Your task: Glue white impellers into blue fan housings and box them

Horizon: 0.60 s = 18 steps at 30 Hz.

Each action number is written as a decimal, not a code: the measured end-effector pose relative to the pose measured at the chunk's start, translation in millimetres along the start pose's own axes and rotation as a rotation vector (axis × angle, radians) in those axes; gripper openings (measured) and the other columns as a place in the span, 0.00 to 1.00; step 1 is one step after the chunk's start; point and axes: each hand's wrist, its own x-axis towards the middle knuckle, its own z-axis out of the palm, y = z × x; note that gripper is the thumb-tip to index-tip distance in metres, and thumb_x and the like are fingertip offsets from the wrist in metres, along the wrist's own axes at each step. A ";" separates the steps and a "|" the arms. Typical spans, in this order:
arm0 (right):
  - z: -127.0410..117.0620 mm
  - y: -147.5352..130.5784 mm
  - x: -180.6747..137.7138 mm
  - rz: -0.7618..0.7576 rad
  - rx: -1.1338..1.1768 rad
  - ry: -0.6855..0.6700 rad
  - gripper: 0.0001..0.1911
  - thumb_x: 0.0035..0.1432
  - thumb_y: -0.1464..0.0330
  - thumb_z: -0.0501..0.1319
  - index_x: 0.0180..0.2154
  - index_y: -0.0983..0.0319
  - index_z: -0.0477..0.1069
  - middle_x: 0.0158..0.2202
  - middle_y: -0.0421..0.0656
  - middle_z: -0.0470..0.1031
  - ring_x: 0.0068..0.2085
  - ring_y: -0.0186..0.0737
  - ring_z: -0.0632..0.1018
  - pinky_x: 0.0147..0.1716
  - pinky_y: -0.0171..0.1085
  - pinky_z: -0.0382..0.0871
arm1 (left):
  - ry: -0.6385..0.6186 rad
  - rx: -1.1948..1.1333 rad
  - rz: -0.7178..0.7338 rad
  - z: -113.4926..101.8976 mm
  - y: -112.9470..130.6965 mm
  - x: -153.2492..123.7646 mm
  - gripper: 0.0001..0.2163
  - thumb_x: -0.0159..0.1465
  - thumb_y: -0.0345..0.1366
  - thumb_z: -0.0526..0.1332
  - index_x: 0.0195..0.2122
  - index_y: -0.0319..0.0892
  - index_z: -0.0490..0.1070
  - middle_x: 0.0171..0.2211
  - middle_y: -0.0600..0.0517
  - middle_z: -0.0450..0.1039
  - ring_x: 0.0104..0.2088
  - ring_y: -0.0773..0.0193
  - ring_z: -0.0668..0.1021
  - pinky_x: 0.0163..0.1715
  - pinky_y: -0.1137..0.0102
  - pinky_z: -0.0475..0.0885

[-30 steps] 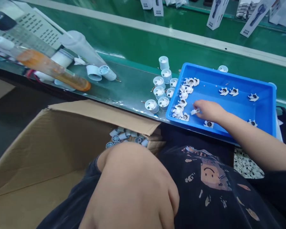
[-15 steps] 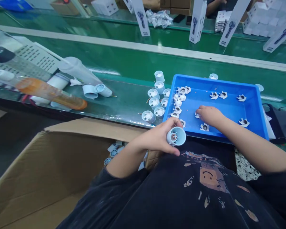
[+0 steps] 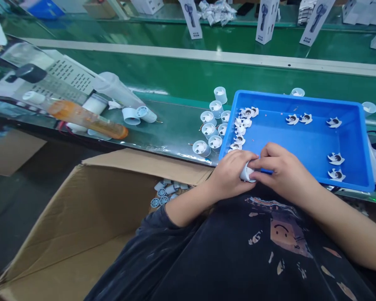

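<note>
A pale blue motor cup (image 3: 247,173) is held just in front of the blue tray (image 3: 303,180), its side wrapped by the fingers of my left hand (image 3: 230,173). My right hand (image 3: 277,165) is closed, thumb and fingertips pinching at the cup's mouth. Only a sliver of white shows between them; the small white fan blade there is mostly hidden. Inside the tray, several fan blades lie bunched along the left wall, and other fan blades (image 3: 336,158) lie scattered to the right.
Left of the tray stand several cups with blades in them (image 3: 208,130). Two cups lie further left, near an orange-filled bottle (image 3: 87,119). An open cardboard box (image 3: 113,209) with more cups sits below the table edge. Printed boxes (image 3: 266,21) stand at the back.
My right hand has left the tray floor, where it touched a fan blade, and come to the cup's mouth. My left hand has turned the cup. The view has shifted somewhat.
</note>
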 end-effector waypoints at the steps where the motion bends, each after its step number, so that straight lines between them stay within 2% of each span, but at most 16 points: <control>1: 2.1 1.5 1.0 0.006 0.035 0.017 0.05 0.54 0.75 0.70 0.35 0.63 0.78 0.30 0.41 0.64 0.31 0.33 0.69 0.31 0.32 0.64 | 0.030 0.011 0.010 1.6 1.5 0.2 0.15 0.61 0.32 0.60 0.49 0.42 0.63 0.42 0.47 0.76 0.43 0.56 0.79 0.47 0.61 0.75; 5: 3.3 2.4 0.1 0.076 0.083 0.023 0.07 0.52 0.74 0.72 0.35 0.61 0.79 0.30 0.41 0.63 0.31 0.32 0.69 0.30 0.32 0.63 | 0.063 0.003 0.009 6.3 4.4 -2.0 0.22 0.61 0.33 0.60 0.56 0.43 0.58 0.44 0.47 0.75 0.44 0.56 0.79 0.48 0.60 0.75; 8: -8.6 1.6 -8.0 0.076 0.074 -0.025 0.06 0.60 0.67 0.67 0.40 0.59 0.79 0.32 0.42 0.64 0.31 0.33 0.69 0.31 0.33 0.63 | 0.007 -0.053 -0.015 1.9 -0.7 -5.6 0.31 0.63 0.37 0.62 0.64 0.41 0.48 0.45 0.44 0.75 0.47 0.54 0.78 0.50 0.59 0.74; 10: -21.5 3.8 -19.0 0.071 0.140 -0.051 0.11 0.67 0.61 0.60 0.41 0.58 0.79 0.32 0.42 0.64 0.31 0.31 0.69 0.30 0.32 0.63 | 0.007 -0.050 -0.065 -7.9 -12.5 -7.6 0.32 0.63 0.39 0.65 0.64 0.41 0.49 0.46 0.44 0.75 0.48 0.53 0.78 0.53 0.57 0.72; 12: -32.8 9.3 -36.2 0.117 0.159 0.000 0.16 0.70 0.57 0.56 0.41 0.57 0.79 0.32 0.42 0.64 0.32 0.30 0.70 0.30 0.30 0.65 | 0.026 -0.033 -0.165 -22.5 -34.9 -7.4 0.28 0.63 0.42 0.66 0.59 0.43 0.57 0.48 0.44 0.74 0.50 0.52 0.77 0.53 0.58 0.71; 15: -37.1 22.8 -71.9 0.263 0.079 0.124 0.16 0.68 0.54 0.57 0.45 0.54 0.78 0.36 0.42 0.67 0.36 0.31 0.73 0.34 0.30 0.69 | 0.062 0.095 -0.352 -49.4 -89.9 2.3 0.24 0.58 0.45 0.70 0.52 0.43 0.67 0.54 0.43 0.69 0.57 0.49 0.72 0.59 0.57 0.67; 18: -25.6 37.0 -109.9 0.400 0.094 0.150 0.17 0.66 0.52 0.58 0.45 0.53 0.78 0.38 0.43 0.70 0.36 0.33 0.76 0.32 0.29 0.72 | 0.115 0.370 -0.748 -76.1 -158.3 26.3 0.25 0.55 0.41 0.73 0.52 0.43 0.70 0.57 0.42 0.63 0.62 0.47 0.65 0.64 0.58 0.59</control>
